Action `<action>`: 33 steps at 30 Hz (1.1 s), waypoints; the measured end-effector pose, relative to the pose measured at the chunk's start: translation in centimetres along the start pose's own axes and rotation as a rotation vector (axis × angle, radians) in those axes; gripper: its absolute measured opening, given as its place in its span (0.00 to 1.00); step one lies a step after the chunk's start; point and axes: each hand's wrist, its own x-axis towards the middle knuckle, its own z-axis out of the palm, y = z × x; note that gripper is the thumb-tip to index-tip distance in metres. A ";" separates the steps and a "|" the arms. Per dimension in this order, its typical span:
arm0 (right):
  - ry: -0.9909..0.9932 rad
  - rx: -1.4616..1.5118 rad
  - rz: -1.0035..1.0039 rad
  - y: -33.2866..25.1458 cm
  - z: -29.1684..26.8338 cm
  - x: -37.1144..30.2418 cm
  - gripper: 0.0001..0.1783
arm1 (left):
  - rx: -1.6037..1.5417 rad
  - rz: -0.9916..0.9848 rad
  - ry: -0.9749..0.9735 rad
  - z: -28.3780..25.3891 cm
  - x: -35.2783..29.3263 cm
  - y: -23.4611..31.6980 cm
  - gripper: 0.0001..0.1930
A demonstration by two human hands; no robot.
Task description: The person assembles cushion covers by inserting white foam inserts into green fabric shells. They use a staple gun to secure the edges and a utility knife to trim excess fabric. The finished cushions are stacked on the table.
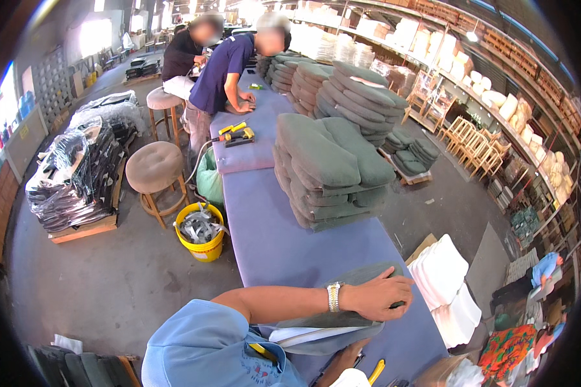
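A dark green cushion [316, 316] lies across the near part of the purple padded table [265, 242], its white underside or lining [290, 333] showing along the edge nearest me. My left hand [376, 298], with a metal watch on its wrist, rests over the cushion's right end. Its fingers curl round that end and the thumb points away from me. Low under the near edge, my right hand [347, 358] is at the cushion, with its fingers mostly hidden. Beside it lies a yellow-handled tool [376, 372], cut off by the frame's lower part.
Stacked green cushions [329, 168] stand farther along the table, with yellow-and-black staple guns [234, 134] to their left. A yellow bucket [200, 248] of scraps and a round stool [155, 169] flank the table's left. White cushions [440, 277] lie right. Two people work at the far end.
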 end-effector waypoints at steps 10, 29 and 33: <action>-0.217 -0.806 -0.130 -1.4 -4.7 -1.2 0.29 | -0.187 0.071 0.134 -0.3 -0.5 -2.6 0.12; -0.189 -1.013 -0.350 -0.4 0.3 2.5 0.26 | -0.087 -0.681 0.383 6.3 -18.9 -7.2 0.25; -0.047 -1.069 -0.386 -1.3 -0.2 3.8 0.28 | -0.009 -0.642 0.389 3.8 -16.1 -6.5 0.28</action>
